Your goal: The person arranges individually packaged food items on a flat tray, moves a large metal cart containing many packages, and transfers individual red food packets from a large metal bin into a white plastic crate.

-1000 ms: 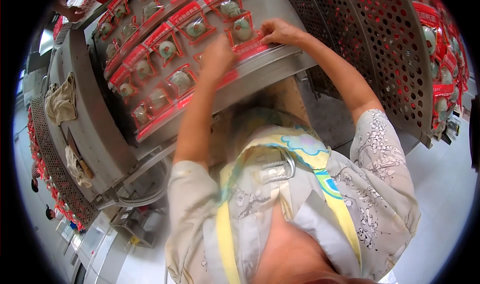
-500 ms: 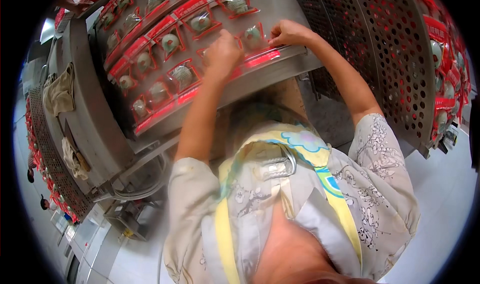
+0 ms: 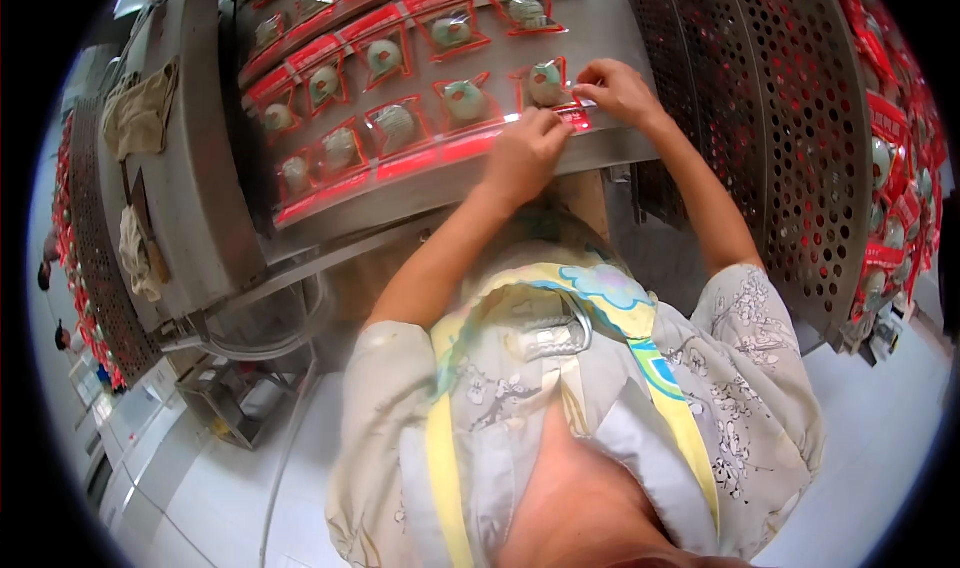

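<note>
Clear, red-edged plastic packets, each with a pale green egg-shaped item, lie in slanting rows on a metal table. My left hand [image 3: 525, 151] is closed at the near red edge of the rightmost front packet [image 3: 546, 84], its fingertips pinching there. At that packet's right edge, my right hand [image 3: 616, 92] is closed too, thumb and fingers together on the plastic. To the left lies another packet [image 3: 464, 100], flat and untouched, and beyond it one more [image 3: 395, 122].
The metal table [image 3: 600, 28] ends in a raised near edge. Perforated metal panels [image 3: 800, 118] stand at right, with red packets [image 3: 885, 168] heaped behind them. Cloths [image 3: 140, 108] hang on the metal frame at left. A low metal stand [image 3: 225, 398] is on the floor.
My left hand has moved right, off the neighbouring packet, to the rightmost front packet's near edge. My right hand stays by its right side. The whole view has shifted slightly.
</note>
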`<state>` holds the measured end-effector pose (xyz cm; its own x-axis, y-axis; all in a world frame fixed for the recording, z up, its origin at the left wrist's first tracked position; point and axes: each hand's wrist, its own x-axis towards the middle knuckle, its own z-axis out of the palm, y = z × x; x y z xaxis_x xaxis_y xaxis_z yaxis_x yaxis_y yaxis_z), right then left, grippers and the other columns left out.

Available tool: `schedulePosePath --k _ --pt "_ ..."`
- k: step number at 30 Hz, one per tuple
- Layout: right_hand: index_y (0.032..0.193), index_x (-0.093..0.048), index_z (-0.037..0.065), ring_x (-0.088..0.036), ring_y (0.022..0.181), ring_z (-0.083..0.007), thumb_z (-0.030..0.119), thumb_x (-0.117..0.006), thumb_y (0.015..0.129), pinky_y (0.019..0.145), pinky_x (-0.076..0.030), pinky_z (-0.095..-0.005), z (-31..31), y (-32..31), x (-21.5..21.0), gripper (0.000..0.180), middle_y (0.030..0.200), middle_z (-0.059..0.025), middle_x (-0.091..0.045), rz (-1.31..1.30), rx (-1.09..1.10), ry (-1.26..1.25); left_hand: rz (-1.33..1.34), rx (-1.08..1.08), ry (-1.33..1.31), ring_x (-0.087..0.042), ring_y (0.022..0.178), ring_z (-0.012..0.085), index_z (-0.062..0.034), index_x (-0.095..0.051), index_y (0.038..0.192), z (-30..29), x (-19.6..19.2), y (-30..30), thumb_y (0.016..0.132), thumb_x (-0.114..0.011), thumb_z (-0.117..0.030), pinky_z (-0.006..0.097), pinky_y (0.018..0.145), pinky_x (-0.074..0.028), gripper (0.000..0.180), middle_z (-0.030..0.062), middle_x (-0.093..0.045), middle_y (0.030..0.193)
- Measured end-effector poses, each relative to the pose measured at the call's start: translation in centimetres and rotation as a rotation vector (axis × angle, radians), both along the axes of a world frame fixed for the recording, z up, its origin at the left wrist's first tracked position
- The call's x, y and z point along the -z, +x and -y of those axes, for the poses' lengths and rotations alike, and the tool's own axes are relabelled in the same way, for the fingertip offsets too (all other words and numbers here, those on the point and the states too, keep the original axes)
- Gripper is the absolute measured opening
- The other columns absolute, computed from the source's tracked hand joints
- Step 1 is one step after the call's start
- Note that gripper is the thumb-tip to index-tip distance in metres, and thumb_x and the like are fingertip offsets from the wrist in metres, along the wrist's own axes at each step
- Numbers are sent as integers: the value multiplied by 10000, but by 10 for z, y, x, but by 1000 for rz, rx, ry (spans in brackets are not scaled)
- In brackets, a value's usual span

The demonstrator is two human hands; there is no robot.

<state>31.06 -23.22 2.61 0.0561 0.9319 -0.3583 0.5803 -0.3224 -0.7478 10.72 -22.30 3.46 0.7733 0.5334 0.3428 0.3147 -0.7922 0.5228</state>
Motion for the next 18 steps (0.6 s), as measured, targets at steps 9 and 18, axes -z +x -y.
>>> schedulePosePath --k 9,18 --pt "831 -583 67 -541 807 -284 146 -690 689 696 -439 -372 38 -62 -17 194 857 -82 -546 406 -277 534 41 118 -264 -590 765 244 -89 -612 941 63 6 -87 689 -683 -80 342 612 -499 262 68 -593 845" --pt "869 -584 68 -538 854 -280 131 -647 714 740 -431 -382 22 -158 -25 179 874 -87 -545 462 -272 750 21 -83 -429 -582 787 280 -98 -597 958 79 23 -205 721 -654 -101 374 623 -485 244 83 -587 822"
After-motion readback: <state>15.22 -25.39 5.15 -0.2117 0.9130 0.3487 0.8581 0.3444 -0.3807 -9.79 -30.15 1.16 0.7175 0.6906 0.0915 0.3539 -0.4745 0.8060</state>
